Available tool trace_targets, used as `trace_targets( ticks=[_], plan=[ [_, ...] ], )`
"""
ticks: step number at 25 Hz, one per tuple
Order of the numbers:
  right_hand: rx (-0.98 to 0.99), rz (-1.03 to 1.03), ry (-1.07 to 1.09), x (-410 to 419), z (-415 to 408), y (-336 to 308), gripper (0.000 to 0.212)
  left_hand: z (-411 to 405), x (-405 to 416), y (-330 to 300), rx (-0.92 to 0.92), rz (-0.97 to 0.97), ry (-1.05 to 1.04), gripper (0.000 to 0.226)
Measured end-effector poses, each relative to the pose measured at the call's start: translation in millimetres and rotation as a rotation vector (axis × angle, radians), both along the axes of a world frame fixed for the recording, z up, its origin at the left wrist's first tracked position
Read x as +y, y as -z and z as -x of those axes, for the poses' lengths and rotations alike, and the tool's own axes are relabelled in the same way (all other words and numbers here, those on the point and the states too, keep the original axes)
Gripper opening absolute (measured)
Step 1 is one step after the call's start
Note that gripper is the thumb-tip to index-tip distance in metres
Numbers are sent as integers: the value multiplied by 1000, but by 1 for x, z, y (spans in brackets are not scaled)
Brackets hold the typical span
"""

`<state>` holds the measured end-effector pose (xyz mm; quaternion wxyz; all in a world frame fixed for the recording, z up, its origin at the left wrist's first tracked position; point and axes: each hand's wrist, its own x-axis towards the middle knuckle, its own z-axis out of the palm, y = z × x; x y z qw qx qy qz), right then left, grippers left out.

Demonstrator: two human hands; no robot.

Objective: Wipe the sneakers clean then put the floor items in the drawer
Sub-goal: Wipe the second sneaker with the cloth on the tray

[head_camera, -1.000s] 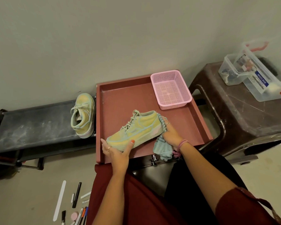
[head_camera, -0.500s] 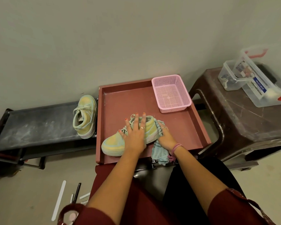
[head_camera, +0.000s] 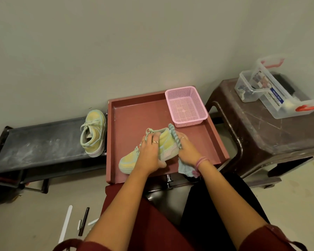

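Note:
A yellow and mint sneaker lies in the open reddish drawer, toe toward the front left. My left hand grips it across the middle, fingers over the laces and thumb on the near side. My right hand holds a light blue cloth against the sneaker's heel; the cloth's tail hangs over the drawer's front edge. The second sneaker stands on the black bench to the left. A white strip, a black pen and small sticks lie on the floor at the lower left.
A pink mesh basket sits in the drawer's back right corner. A brown plastic stool at the right carries clear plastic boxes with red clips. The wall runs right behind everything. My knees are under the drawer front.
My left hand went from the toe to lying flat over the laces, and now curls round the sneaker's middle. The cloth has slid up along the heel.

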<state>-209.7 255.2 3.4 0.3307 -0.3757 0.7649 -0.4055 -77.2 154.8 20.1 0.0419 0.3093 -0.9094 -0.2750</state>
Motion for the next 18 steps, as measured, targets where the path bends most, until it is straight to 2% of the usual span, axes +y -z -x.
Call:
trace_targets(
  ticks=[2,4,8,9,10,12,14,16,18],
  plan=[
    [-46,24,-63,8,11,-33,79,-6,8,-6,144,-75,6,113],
    [62,41,-73,19,-3,-63,79,-5,18,-12,258,-135,-22,114],
    [657,-39,-105,49,-63,-92,82,-3,42,-20,425,-182,-159,110],
    [711,-22,-135,52,-65,-94,83,-5,45,-23,450,-220,-181,106],
    [670,-9,-172,51,-58,-101,82,-8,48,-25,467,-256,-192,104],
    [346,31,-189,42,-33,-112,76,-15,51,-27,491,-289,-187,103],
    [51,-63,-164,36,-6,-122,71,-23,55,-28,502,-306,-155,102],
    [-189,-133,-47,33,7,-124,66,-29,59,-30,498,-313,-123,104],
    [-201,-134,-12,30,-3,-129,62,-31,61,-31,485,-318,-103,106]
  ],
)
